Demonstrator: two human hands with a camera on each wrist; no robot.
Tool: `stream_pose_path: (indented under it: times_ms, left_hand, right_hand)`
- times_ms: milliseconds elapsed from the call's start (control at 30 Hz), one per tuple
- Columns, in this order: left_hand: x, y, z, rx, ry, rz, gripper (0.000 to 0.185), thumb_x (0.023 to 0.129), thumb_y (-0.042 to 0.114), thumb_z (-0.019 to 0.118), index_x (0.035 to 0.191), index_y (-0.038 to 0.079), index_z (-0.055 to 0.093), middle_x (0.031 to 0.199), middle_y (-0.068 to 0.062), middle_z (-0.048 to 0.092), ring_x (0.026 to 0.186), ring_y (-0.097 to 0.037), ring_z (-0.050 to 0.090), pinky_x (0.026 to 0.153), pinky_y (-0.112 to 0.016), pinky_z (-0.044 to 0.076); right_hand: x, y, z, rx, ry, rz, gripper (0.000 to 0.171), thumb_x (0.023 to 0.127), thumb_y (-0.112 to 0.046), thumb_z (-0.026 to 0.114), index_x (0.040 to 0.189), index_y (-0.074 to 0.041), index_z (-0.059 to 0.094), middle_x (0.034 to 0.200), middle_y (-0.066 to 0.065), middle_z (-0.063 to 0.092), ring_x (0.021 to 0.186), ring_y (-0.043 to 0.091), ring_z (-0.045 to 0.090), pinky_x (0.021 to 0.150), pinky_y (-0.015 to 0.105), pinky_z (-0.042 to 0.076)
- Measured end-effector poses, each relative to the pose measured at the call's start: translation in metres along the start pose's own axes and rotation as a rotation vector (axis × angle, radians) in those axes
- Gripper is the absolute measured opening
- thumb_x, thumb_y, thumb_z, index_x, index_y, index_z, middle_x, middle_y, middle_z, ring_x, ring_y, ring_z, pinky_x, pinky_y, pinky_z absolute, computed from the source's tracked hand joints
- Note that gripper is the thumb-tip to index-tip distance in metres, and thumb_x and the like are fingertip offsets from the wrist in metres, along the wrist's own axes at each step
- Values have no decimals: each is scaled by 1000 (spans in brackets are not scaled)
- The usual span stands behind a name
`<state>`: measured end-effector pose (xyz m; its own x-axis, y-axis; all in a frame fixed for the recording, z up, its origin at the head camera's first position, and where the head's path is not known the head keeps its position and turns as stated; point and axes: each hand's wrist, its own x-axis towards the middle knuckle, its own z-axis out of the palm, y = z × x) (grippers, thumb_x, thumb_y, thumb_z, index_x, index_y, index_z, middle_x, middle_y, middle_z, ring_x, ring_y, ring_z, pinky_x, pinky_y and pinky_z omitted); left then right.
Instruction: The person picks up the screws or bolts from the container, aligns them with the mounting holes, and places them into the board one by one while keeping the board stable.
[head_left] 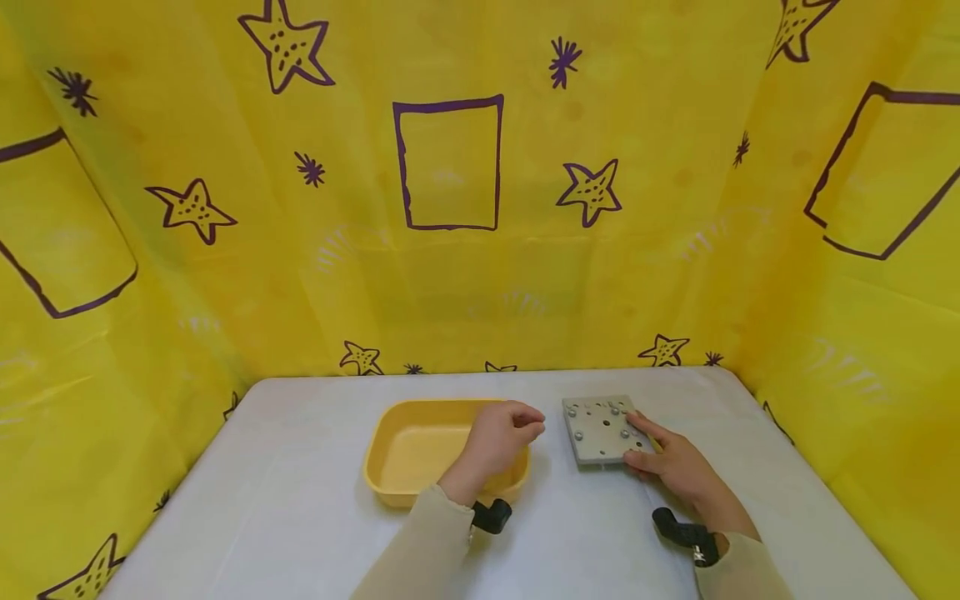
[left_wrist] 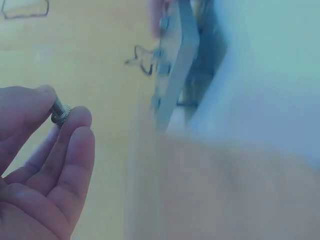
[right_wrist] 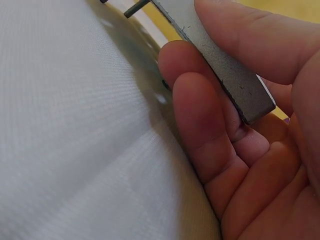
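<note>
A grey metal plate [head_left: 600, 428] with several screws in it sits on the white table [head_left: 300, 492], right of centre. My right hand [head_left: 670, 461] grips the plate's near right corner, thumb on top and fingers [right_wrist: 200, 115] under the plate [right_wrist: 220, 60], lifting that edge. My left hand [head_left: 501, 440] hovers over the right end of a yellow tray [head_left: 420, 450]. Between thumb and fingertips it pinches a small metal screw [left_wrist: 60, 114]. The plate [left_wrist: 175, 65] shows edge-on and blurred in the left wrist view.
Yellow cloth with purple stars and rectangles [head_left: 450, 162] walls the table on three sides. The tray looks empty where it shows. A screw tip [right_wrist: 134, 8] sticks out under the plate.
</note>
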<state>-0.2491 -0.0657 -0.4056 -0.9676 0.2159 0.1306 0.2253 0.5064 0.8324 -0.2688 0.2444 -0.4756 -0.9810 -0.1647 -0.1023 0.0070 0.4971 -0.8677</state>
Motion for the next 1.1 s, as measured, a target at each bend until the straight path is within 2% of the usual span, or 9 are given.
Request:
stream_pose_path:
  times_ms: [100,200,367,467,567,667,900,1000,1100]
  left_hand:
    - [4,8,14,-45,-17,16,12,94,17,72,103,14,77,95,12,68,85,-8,60,76,-26,53]
    - [8,13,27,-78,-28,5,13,93,15,72,104,11,78,94,12,68,86,-8,60,76,-26,52]
    - [16,16,44,-57,-34,5,15,90,11,75,105,11,77,92,13,66,85,-7,59,74,-24,51]
    - [18,17,52,-60,-41,-9,21,89,9,75,110,11,75,94,13,66,84,-6,59,73,-22,51]
    - [19,19,59,-50,-45,-15,24,89,8,75,113,11,74,97,12,65,83,-5,59,71,-21,51]
    - [21,22,65,-39,-51,-7,26,88,5,75,113,9,74,96,10,66,81,-4,59,69,-20,51]
    - [25,22,80,40,-33,36,21,86,4,77,105,12,75,85,11,61,77,-4,55,68,-20,48]
    - [26,19,85,29,-21,43,19,85,3,77,101,14,75,82,12,61,75,-4,54,69,-20,47]
    - [28,16,89,22,-1,61,19,85,2,77,97,16,75,81,14,62,75,-3,54,70,-20,47]
  right_hand:
    - [0,0,0,6,3,0,86,81,-43,80,155,-22,39,163,2,20,133,35,27,99,48,31]
    - [1,2,0,20,3,3,87,80,-43,80,154,-22,40,163,2,20,135,35,25,101,50,28]
    - [2,3,0,12,7,6,88,79,-46,81,154,-23,41,163,3,21,137,36,24,104,54,24]
    - [2,3,0,12,7,10,88,79,-47,80,154,-23,41,163,3,21,135,36,27,100,48,32]
    - [2,2,0,29,9,15,87,80,-44,80,154,-23,40,163,3,21,131,35,29,91,38,41]
    - [2,1,1,50,14,21,86,80,-41,81,154,-23,41,163,4,21,130,34,32,82,31,46]
    - [1,-1,2,108,13,18,84,82,-31,82,154,-19,41,163,7,21,120,31,43,73,29,52]
    - [0,-3,3,126,16,17,82,84,-26,82,154,-17,41,163,8,21,106,28,53,71,29,53]
    - [0,-3,2,136,12,5,80,85,-24,81,154,-15,40,163,10,21,95,25,58,71,29,53]
